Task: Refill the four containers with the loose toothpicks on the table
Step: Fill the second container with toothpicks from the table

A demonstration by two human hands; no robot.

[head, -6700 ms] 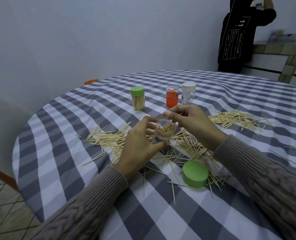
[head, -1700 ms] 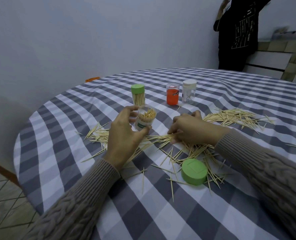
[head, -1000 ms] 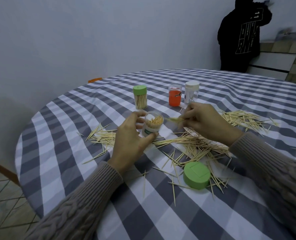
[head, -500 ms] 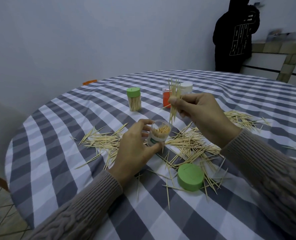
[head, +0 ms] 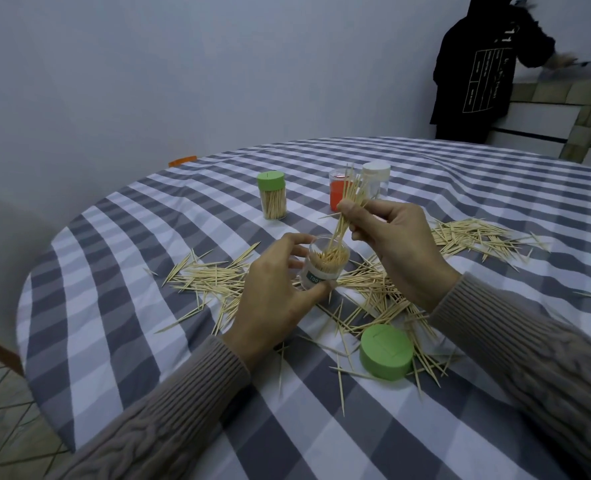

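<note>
Round table (head: 121, 327) in grey-white checked cloth, loose toothpicks (head: 211, 275) scattered flat mid-table, pointing all ways. Left hand (head: 273, 292) grips open clear toothpick jar (head: 325, 268), upright, part full. Right hand (head: 387, 237) pinches toothpick bundle (head: 347, 211), near vertical, lower tips in jar mouth. Green lid (head: 386, 351) lies toward the near edge. Green-lidded jar (head: 271, 195), orange jar (head: 338, 192), white-lidded jar (head: 377, 178) toward the far edge.

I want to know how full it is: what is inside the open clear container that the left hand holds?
The clear container holds many toothpicks standing on end. The right hand lowers a bundle of toothpicks into it. The left hand and label hide its bottom.
</note>
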